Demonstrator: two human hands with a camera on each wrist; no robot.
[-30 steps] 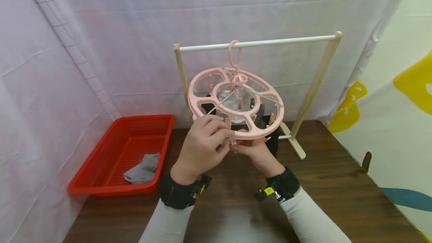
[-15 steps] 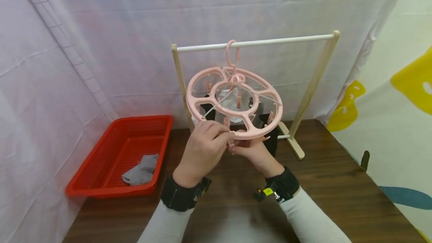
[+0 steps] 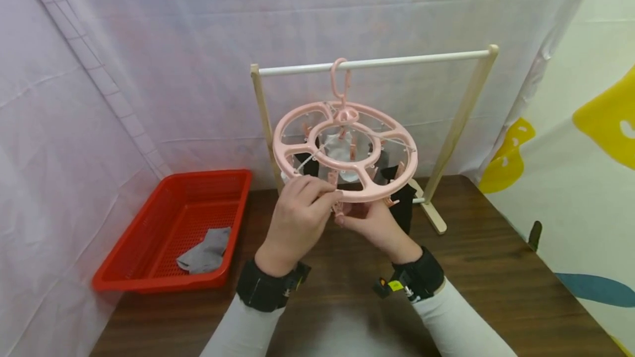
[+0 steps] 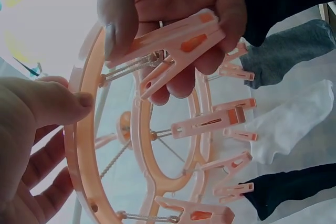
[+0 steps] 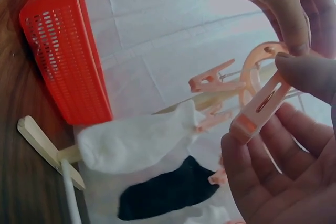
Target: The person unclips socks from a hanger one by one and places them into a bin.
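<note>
Right hand: its grip is narrow, thumb and fingers pinching a pale pink plastic clothespin just under the near rim of the ring. No cloth shows in it. Fingertips sit at its edges, so I'd think a slip could snap it from the grasp.
Left hand: this grip holds the near rim of the round pink plastic drying hanger, thumb on one side, fingers on the other. Loosening suddenly could let the ring swing.
Thin pale cord: it ties the clothespin to the rim; a hard tug might tilt everything.
Pink plastic hook: looped over a white rod with no fastening I can see; a sharp lift or sideways pull could slide or unseat it.
Knitted white sock and black sock: both hang from other clips; jolting could work them loose.
Red perforated plastic basket: away left on the brown wooden desk, crumpled grey cloth inside; little threatens it.
</note>
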